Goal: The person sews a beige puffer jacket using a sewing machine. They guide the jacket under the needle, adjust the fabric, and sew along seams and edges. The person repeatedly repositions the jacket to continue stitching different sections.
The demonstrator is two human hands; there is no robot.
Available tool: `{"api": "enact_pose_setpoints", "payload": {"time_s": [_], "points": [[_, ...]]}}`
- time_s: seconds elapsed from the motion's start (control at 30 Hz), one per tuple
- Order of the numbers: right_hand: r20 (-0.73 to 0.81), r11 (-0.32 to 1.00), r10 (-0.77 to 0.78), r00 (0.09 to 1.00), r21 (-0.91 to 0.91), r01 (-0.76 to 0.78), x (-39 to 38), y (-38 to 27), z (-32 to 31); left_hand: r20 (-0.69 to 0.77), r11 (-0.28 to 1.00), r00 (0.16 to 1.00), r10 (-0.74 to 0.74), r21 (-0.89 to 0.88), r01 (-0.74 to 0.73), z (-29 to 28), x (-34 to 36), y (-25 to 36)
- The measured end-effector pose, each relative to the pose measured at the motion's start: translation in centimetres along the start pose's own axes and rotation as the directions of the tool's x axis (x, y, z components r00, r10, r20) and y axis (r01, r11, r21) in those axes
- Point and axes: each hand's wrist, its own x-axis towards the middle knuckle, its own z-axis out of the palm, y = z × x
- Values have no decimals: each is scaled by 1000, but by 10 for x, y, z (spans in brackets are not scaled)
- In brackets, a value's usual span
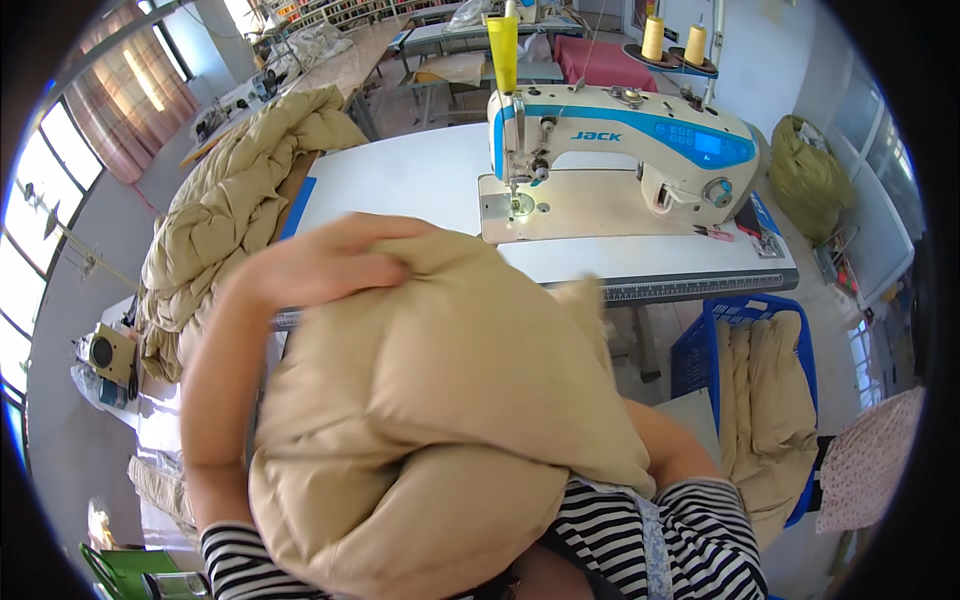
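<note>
Workroom with grey floor, curtain [130, 85] and windows far to the left of the left hand; further desks well beyond it. Contents were as follows.

Item: one beige padded piece [450, 370], quilted and bulky, directly below and to the right of the left hand [345, 262], held up in front of the person's body and covering much of the torso. The left hand, somewhat blurred, lay over its upper edge, fingers closed on the fabric. Right hand: concealed behind the piece, its grip impossible to tell; only the right forearm [668, 440] showed, entering under the piece's right side. Both sleeves: black-and-white striped.

Item: one white desk [400, 180], just beyond the left hand, blue strip at its left end.

Item: one sewing machine [640, 140], white with blue panel, standing on the desk, beyond and to the right of the left hand; a pink-handled tool [714, 233] near its base.

Item: two yellow thread cones [653, 42], on a stand farther off in the same direction.

Item: one heap of beige quilted fabric [225, 205], to the left of the left hand and beyond it.

Item: one blue basket [692, 352], well to the right of the left hand, holding folded beige fabric [772, 385].

Item: one olive bag [808, 180], beyond the basket.
</note>
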Motion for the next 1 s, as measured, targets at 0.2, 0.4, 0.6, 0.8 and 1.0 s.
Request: {"api": "enact_pose_setpoints", "payload": {"time_s": [0.2, 0.4, 0.6, 0.8, 1.0], "points": [[-531, 795, 367, 764, 606, 39, -162, 1, -27, 247, 925, 893, 377, -158, -346, 53, 115, -42], [-761, 881, -446, 471, -281, 380, -169, -140, -86, 204, 940, 924, 322, -188, -286, 35, 134, -43], [-488, 910, -350, 800, -378, 167, -181, -268, -85, 263, 997, 965, -22, 81, 0, 16, 112, -33], [-600, 956, -265, 755, -266, 124, -127, -227, -128, -324, 874, 939, 117, 483, 57, -38, 49, -32], [-656, 662, -602, 455, -729, -175, -68, -149, -152, -218, 898, 934, 284, 403, -179, -5, 155, -153]]}}
